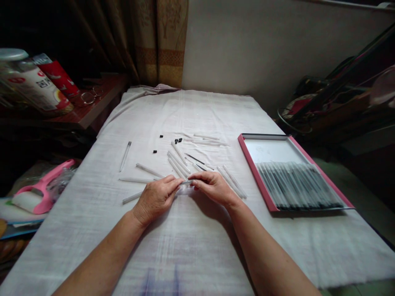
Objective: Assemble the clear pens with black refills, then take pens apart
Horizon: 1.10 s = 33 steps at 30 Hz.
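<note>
Between my two hands, just above the cloth, is a clear pen [186,182]. My left hand [159,195] is closed around its left end, and the fingers of my right hand [211,186] pinch its right end. Clear pen barrels [179,160] lie scattered beyond and beside my hands. Dark ink refills [195,158] rest among them. Farther back are several small black end plugs [176,141]. A single pen barrel with a dark end [125,156] lies apart on the left.
At right, a pink-edged box [257,181] holds a row of many pens [299,185]. A white cloth [185,111] covers the table. On the left, a wooden stand [92,111] carries a jar [33,86], a red can and glasses. A pink-handled item [43,187] sits below.
</note>
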Available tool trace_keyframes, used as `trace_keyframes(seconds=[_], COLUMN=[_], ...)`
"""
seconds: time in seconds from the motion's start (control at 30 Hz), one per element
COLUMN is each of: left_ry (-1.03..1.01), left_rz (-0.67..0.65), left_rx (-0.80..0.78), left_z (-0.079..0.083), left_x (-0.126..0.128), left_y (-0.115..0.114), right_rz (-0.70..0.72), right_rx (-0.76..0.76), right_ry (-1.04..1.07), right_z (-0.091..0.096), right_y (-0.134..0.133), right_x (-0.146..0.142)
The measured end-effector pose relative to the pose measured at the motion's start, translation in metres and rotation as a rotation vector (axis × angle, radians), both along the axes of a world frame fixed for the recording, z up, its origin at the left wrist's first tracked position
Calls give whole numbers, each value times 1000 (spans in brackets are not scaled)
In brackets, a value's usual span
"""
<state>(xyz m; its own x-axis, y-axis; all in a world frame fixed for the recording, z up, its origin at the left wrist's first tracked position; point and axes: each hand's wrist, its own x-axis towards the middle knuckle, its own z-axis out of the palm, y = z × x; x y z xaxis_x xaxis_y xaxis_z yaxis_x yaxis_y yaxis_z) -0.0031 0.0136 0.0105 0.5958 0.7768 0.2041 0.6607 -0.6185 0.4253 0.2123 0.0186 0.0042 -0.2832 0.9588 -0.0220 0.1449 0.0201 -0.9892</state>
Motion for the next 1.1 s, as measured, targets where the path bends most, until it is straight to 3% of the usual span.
trace_keyframes(seconds=[0.37, 0.57, 0.73, 0.83, 0.97, 1.1], left_ry=[-100, -298, -310, -308, -335, -356], left_rz=[20, 33, 51, 104, 130, 96], left_rx=[12, 91, 73, 92, 124, 98], left_z=[-10, -14, -15, -15, -14, -13], left_x=[6, 16, 11, 4, 0, 1], left_y=[2, 5, 6, 7, 8, 7], right_rz=[-48, -130, -245, -444, -768, -867], right_rx=[-25, -87, -17, 126, 361, 397], right_ry=[74, 306, 315, 275, 43, -349], right_z=[-1, -2, 14, 33, 61, 73], right_y=[1, 1, 4, 5, 4, -5], right_x=[-6, -19, -15, 15, 90, 178])
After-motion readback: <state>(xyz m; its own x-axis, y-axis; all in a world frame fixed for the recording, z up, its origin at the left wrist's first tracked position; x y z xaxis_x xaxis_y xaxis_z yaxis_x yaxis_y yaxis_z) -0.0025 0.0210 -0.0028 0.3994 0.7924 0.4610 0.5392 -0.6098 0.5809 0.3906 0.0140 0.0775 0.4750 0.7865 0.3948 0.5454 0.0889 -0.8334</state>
